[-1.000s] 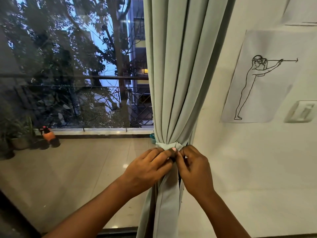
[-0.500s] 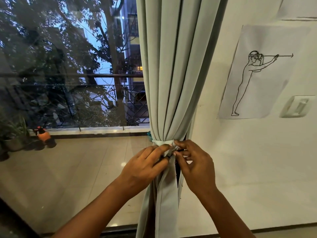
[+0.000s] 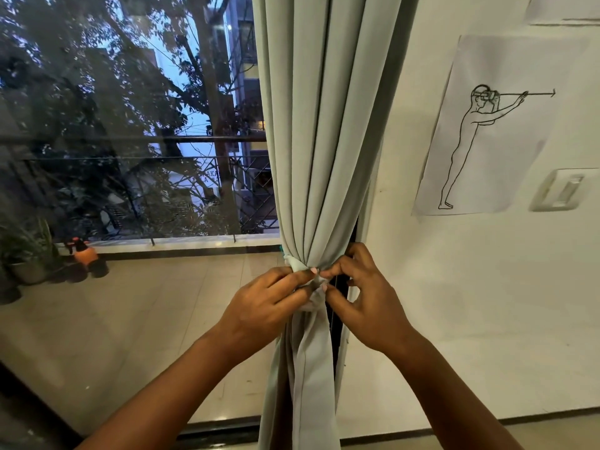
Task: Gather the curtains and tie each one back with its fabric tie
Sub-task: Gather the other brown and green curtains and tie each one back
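Observation:
A pale grey-green curtain (image 3: 319, 131) hangs gathered into folds at the right edge of the window, beside the white wall. A fabric tie (image 3: 297, 264) of the same colour is wrapped round its waist. My left hand (image 3: 266, 303) pinches the tie's front with fingers and thumb. My right hand (image 3: 367, 297) pinches the tie from the right, fingertips meeting the left hand's at the knot. The knot itself is mostly hidden by my fingers. Below the tie the curtain falls in a narrow bundle.
A large glass pane (image 3: 130, 157) fills the left, with a tiled balcony, a potted plant (image 3: 26, 251) and an orange spray bottle (image 3: 82, 251) outside. On the white wall hang a paper line drawing (image 3: 493, 131) and a switch plate (image 3: 561, 190).
Both hands stay at the tie. My fingers have shifted on the knot, the right hand's now more curled, pinching nearer the left hand's fingertips.

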